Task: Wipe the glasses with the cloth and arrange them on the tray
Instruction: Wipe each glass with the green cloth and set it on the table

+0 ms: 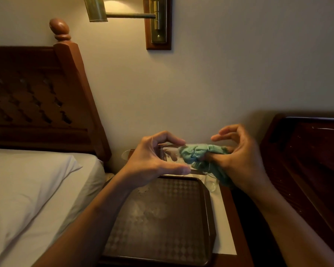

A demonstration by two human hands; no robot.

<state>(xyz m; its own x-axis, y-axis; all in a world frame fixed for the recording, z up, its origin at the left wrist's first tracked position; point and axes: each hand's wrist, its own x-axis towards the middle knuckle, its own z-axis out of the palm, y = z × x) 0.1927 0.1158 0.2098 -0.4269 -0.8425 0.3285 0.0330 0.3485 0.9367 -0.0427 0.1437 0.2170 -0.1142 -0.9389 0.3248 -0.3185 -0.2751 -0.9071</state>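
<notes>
My left hand (152, 160) holds a clear drinking glass (172, 157) sideways above the far end of the tray, its mouth turned to the right. My right hand (237, 158) grips a green cloth (197, 156) and has part of it stuffed into the glass's mouth. The brown patterned tray (206, 205) lies on the nightstand below my forearms and carries no glasses. A second clear glass (212, 183) stands on the nightstand just past the tray's far right corner, partly behind the cloth. Another glass rim (126, 155) shows behind my left hand.
The nightstand (225, 234) has a white top with a wooden edge and stands against the wall. A bed with a white pillow (27, 182) and wooden headboard (37, 101) lies on the left. Dark wooden furniture (307, 160) rises on the right. A brass wall lamp (156, 20) hangs above.
</notes>
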